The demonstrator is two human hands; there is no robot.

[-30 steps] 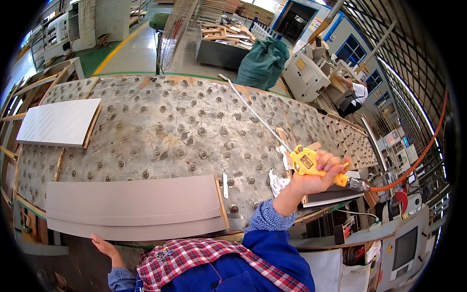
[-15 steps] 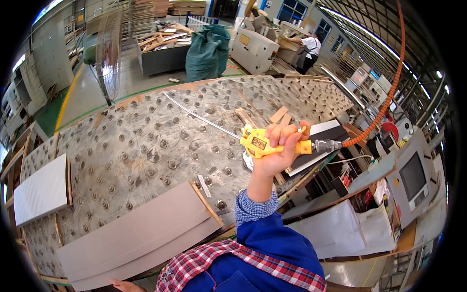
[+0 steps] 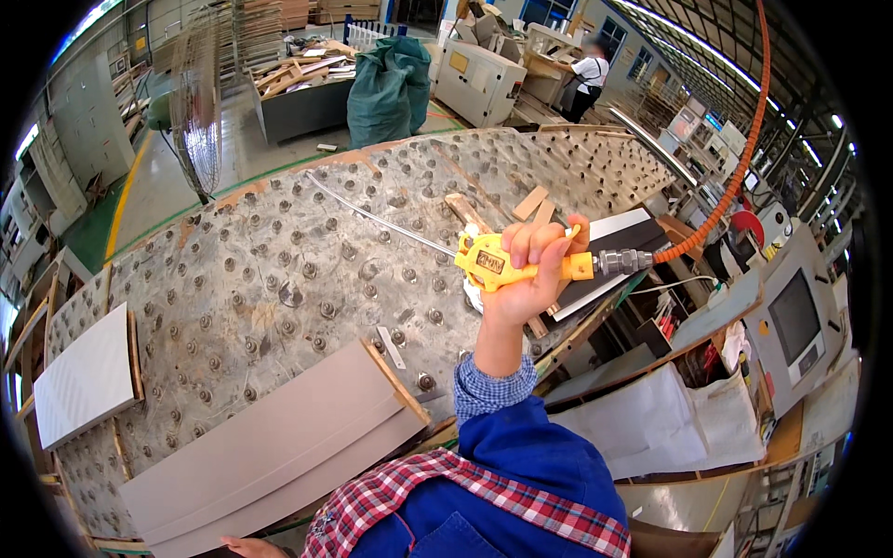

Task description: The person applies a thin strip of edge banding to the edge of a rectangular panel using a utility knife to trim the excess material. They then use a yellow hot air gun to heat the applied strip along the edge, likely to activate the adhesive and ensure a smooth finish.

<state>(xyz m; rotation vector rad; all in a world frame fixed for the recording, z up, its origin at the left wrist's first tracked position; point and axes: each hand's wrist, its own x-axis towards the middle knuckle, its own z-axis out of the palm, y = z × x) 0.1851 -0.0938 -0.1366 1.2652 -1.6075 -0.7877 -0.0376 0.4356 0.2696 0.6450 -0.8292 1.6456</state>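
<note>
My right hand [image 3: 528,279] is wrapped round a yellow air blow gun [image 3: 486,264], raised above the table. Its long, thin metal nozzle [image 3: 381,221] reaches out to the far left, while an orange coiled hose [image 3: 712,226] joins the back through a metal coupling. At the lower edge, my left hand [image 3: 253,548] shows only in part, fingers stretched out beside the near edge of the grey-brown panels [image 3: 279,446]. Whether it touches them I cannot tell. Those panels lie stacked at the table's near side, a small pale strip [image 3: 391,348] just beyond them.
Metal studs cover the worktable [image 3: 233,279]. A white panel [image 3: 88,372] lies at its left, and wood offcuts [image 3: 530,203] and dark and white boards [image 3: 609,246] at its right. Beyond stand a green sack [image 3: 389,93], a scrap bin [image 3: 307,113] and a person [image 3: 589,79]. A screen console [image 3: 793,325] is at right.
The view has shifted slightly, so the table and panels sit a little differently. My right hand keeps its hold on the blow gun, and my left hand stays near the panels.
</note>
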